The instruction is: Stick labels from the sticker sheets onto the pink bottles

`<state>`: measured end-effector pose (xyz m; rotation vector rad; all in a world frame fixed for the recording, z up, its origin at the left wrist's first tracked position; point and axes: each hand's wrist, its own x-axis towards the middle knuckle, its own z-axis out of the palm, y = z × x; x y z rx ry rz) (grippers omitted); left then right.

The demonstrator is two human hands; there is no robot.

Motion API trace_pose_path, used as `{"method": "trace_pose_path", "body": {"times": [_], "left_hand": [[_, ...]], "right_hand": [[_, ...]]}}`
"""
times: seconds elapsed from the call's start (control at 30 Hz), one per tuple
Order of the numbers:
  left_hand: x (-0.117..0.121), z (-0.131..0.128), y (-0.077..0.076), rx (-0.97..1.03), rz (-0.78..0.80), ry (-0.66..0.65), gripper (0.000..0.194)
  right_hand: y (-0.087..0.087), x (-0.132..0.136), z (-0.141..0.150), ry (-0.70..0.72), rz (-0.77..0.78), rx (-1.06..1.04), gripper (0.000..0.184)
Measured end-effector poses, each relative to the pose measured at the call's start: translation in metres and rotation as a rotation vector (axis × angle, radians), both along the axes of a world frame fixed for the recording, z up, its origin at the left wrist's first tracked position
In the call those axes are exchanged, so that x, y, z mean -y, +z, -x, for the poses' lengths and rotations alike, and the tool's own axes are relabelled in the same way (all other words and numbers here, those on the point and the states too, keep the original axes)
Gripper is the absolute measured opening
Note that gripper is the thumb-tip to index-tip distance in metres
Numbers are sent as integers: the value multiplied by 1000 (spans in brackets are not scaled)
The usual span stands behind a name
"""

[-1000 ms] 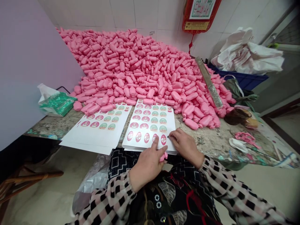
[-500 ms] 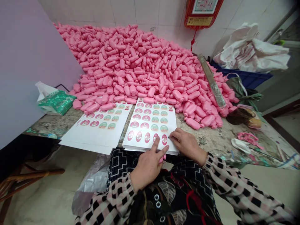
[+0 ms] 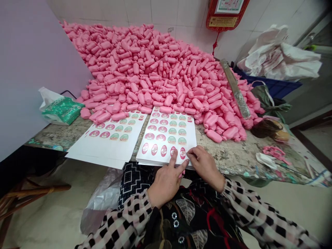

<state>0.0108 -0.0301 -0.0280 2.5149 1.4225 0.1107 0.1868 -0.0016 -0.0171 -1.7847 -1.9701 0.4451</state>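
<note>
A stack of white sticker sheets [image 3: 166, 131] lies at the table's front edge, with rows of pink and green half-round labels and a front row of pink oval labels. My left hand [image 3: 166, 181] presses its outstretched index finger and thumb on the sheet around the last oval label [image 3: 182, 153]. Under that palm a bit of a small pink bottle [image 3: 183, 173] shows, apparently held by the curled fingers, which are hidden. Pinched together, the fingertips of my right hand [image 3: 204, 164] touch the right edge of the same oval label. Whatever they grip is too small to make out.
A big heap of pink bottles [image 3: 145, 65] covers the back of the table, a long flat bar [image 3: 236, 90] lying on it. To the left are another sticker sheet [image 3: 101, 148] and a green tissue pack [image 3: 62, 110]. A blue crate [image 3: 280, 88] stands back right.
My right hand has shifted slightly left and down at the oval label. The left hand stays on the sheet in nearly the same pose. The view has moved a little.
</note>
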Motion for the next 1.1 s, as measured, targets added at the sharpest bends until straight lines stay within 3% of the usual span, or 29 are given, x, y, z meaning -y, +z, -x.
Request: {"method": "trace_pose_path", "body": {"times": [0.37,0.53,0.67,0.8,0.9,0.97,1.03,1.1], "left_hand": [[-1,0,-1,-27,-36,-8,75],[-1,0,2,-24,-21,-8,72],[-2,0,1,-6,-4,-7,67],[-4,2,2,52,56,-1,62],[-2,10,11,238,137,-10,60],[1,17,21,475,191,13,55],[2,23,30,793,302,138,51],[0,25,39,1154,541,316,49]], "right_hand": [[20,-20,6,-74,164,166,27],[34,-21,13,-10,76,281,20],[47,-23,11,-37,16,242,22],[49,-29,-2,-122,-6,54,30],[42,-31,-12,-110,16,-209,33],[38,-28,-15,-110,21,-420,34],[39,-22,-11,-119,20,-607,34],[43,-11,-1,-111,19,-735,33]]}}
